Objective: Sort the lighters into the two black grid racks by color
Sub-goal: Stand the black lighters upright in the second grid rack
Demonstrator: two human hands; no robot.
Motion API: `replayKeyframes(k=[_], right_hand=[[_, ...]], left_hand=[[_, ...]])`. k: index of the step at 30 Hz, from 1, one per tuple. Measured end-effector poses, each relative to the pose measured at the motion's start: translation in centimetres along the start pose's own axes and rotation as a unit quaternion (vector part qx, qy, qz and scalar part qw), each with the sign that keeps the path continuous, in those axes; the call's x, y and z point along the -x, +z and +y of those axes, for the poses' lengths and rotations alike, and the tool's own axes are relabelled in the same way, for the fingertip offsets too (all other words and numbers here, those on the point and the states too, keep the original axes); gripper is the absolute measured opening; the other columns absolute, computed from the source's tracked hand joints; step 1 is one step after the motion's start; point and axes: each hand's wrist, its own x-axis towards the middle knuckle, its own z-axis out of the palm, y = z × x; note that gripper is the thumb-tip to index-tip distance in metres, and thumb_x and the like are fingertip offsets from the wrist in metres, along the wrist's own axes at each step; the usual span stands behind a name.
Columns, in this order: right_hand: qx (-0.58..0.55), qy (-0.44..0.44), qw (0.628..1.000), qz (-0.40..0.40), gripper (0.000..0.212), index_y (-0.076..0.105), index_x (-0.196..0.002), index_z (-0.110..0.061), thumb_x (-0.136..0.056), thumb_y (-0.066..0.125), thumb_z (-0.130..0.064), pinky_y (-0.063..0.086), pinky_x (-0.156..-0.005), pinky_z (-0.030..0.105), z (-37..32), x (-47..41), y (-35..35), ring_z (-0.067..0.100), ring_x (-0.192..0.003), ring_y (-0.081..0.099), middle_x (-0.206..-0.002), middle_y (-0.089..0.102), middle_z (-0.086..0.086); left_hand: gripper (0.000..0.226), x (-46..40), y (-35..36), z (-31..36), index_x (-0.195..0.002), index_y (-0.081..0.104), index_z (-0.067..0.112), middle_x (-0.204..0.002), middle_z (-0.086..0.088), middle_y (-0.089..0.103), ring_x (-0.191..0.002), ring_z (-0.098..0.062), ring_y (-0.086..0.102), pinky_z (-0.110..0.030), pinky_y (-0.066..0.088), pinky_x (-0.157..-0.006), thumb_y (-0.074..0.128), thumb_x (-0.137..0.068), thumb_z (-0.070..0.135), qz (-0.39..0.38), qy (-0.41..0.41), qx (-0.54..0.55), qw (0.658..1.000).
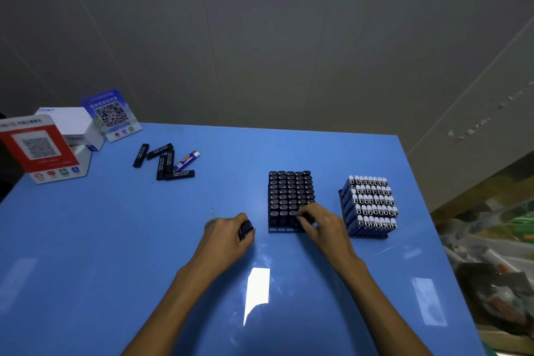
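Two black grid racks stand on the blue table. The left rack [284, 230] holds rows of upright black lighters [289, 191]. The right rack [368, 235] holds blue lighters with silver tops [372, 199]. My right hand [320, 224] rests at the near right corner of the black rack, fingers closed on a black lighter there. My left hand [231, 233] lies on the table left of that rack, gripping black lighters [245, 229]. Further back left lies a loose pile of black lighters [164, 160] with one blue lighter [187, 161].
At the back left corner stand a red QR sign [39, 147], a white box [72, 124] and a blue QR sign [111, 114]. The table's right edge [433, 225] drops off to clutter beyond. A grey wall is behind.
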Motion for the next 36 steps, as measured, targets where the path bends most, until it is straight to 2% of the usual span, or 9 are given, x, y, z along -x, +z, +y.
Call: replayKeyframes(k=[3,9,11,15,18,22,26,31,36], right_hand=[[0.011,0.000,1.000,0.006,0.019,0.064,-0.102,-0.020,-0.086,0.072,-0.017,0.056,-0.058,0.030,-0.2,-0.3,-0.4,0.006,-0.071,0.061,-0.095,0.066,-0.010],[-0.003,0.018,1.000,-0.010,0.019,0.065,-0.100,-0.023,-0.083,0.074,-0.023,0.056,-0.056,0.033,-0.6,-0.4,-0.6,0.004,-0.069,0.059,-0.094,0.062,-0.012],[-0.041,0.048,0.998,-0.009,0.018,0.065,-0.100,-0.025,-0.084,0.073,-0.022,0.055,-0.061,0.031,-1.1,-0.5,-0.9,0.005,-0.070,0.059,-0.091,0.062,-0.014],[-0.121,0.090,0.988,-0.019,0.014,0.068,-0.096,-0.023,-0.084,0.071,-0.017,0.052,-0.066,0.022,-2.5,-1.4,-2.1,0.009,-0.069,0.060,-0.085,0.060,-0.015],[-0.186,0.104,0.975,-0.060,0.011,0.069,-0.093,-0.022,-0.084,0.071,-0.015,0.048,-0.067,0.016,-3.9,-1.9,-2.8,0.009,-0.069,0.059,-0.082,0.063,-0.010],[-0.268,0.130,0.947,-0.123,0.008,0.071,-0.092,-0.014,-0.084,0.072,-0.014,0.050,-0.066,0.018,-5.7,-1.6,-2.9,0.006,-0.064,0.057,-0.078,0.069,-0.003],[-0.333,0.169,0.913,-0.165,0.013,0.068,-0.095,-0.013,-0.084,0.074,-0.017,0.052,-0.064,0.024,-6.4,-1.0,-2.6,0.010,-0.061,0.059,-0.075,0.068,0.004],[-0.374,0.198,0.888,-0.180,0.010,0.069,-0.094,-0.011,-0.084,0.073,-0.012,0.050,-0.061,0.025,-6.0,-0.7,-3.0,0.015,-0.059,0.059,-0.073,0.066,0.008],[-0.393,0.234,0.876,-0.155,0.013,0.072,-0.098,-0.004,-0.091,0.065,-0.011,0.048,-0.062,0.021,-4.6,-0.7,-5.0,0.013,-0.051,0.054,-0.059,0.060,0.007]], left_hand=[[0.021,-0.1,0.1,0.0,-0.075,0.049,0.016,-0.057,0.001,0.055,-0.056,-0.022,0.055,-0.011,0.025,-0.053,0.059,-0.090,0.028,0.001,-0.002,0.002,1.000],[0.021,-0.2,0.2,0.2,-0.077,0.050,0.014,-0.057,0.001,0.053,-0.057,-0.022,0.054,-0.015,0.027,-0.053,0.058,-0.090,0.029,0.005,-0.006,0.003,1.000],[0.021,-0.2,0.2,0.4,-0.078,0.051,0.013,-0.056,0.003,0.051,-0.056,-0.020,0.052,-0.022,0.034,-0.052,0.058,-0.090,0.029,0.000,-0.007,0.004,1.000],[0.022,-0.4,0.3,1.2,-0.081,0.054,0.013,-0.055,0.007,0.045,-0.056,-0.016,0.048,-0.033,0.047,-0.062,0.059,-0.090,0.032,-0.006,-0.008,0.007,1.000],[0.023,-0.5,0.6,2.0,-0.084,0.056,0.014,-0.061,0.004,0.054,-0.060,-0.017,0.051,-0.031,0.042,-0.061,0.058,-0.089,0.036,-0.009,-0.008,-0.014,1.000],[0.023,-0.4,1.0,3.0,-0.084,0.056,0.014,-0.070,-0.004,0.061,-0.066,-0.022,0.058,-0.029,0.038,-0.054,0.058,-0.087,0.036,-0.028,0.001,0.007,1.000],[0.015,-0.5,1.5,3.7,-0.086,0.058,0.017,-0.073,-0.002,0.064,-0.070,-0.020,0.060,-0.026,0.037,-0.055,0.058,-0.084,0.031,-0.043,0.014,0.015,0.999],[0.011,-0.5,1.8,4.2,-0.085,0.057,0.020,-0.071,-0.001,0.063,-0.069,-0.020,0.061,-0.029,0.044,-0.056,0.060,-0.082,0.029,-0.058,0.022,0.030,0.998],[0.018,-0.3,1.5,4.2,-0.074,0.049,0.023,-0.059,0.007,0.048,-0.057,-0.015,0.050,-0.022,0.031,-0.048,0.062,-0.085,0.028,-0.058,0.006,0.026,0.998]])
